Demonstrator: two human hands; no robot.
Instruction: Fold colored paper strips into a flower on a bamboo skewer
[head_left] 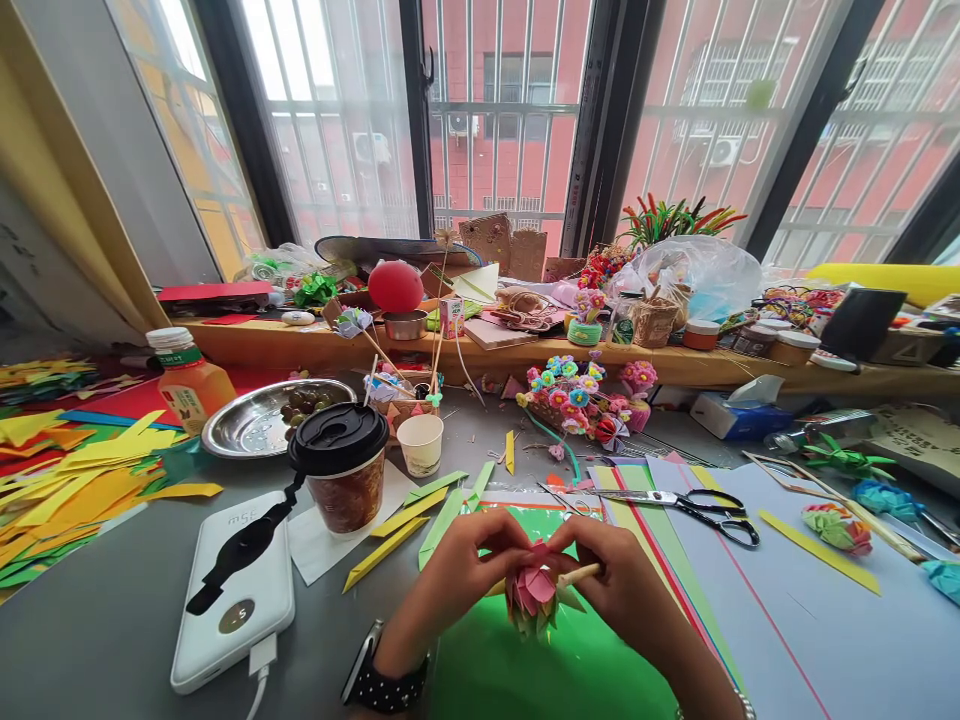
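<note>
A pink folded-paper flower (pixel 534 592) with pale green outer petals is held between my two hands, above a green sheet (pixel 555 670) in a clear sleeve. My left hand (pixel 472 562) has thumb and forefinger closed on the flower's upper left edge. Pinching the upper right edge is my right hand (pixel 611 565), which also has a short pale stick (pixel 580 575) sticking out from between its fingers. The fingertips meet near the flower's top. Black-handled scissors (pixel 705 508) lie just beyond my right hand. Yellow and green paper strips (pixel 401 512) are left of my left hand.
A lidded coffee cup (pixel 346 485), a paper cup (pixel 421 445) and a white power bank (pixel 238 590) stand or lie to the left. Coloured paper sheets (pixel 765 590) spread at the right. Behind are a metal plate (pixel 225 432), crocheted flowers (pixel 570 395) and a crowded windowsill (pixel 495 358).
</note>
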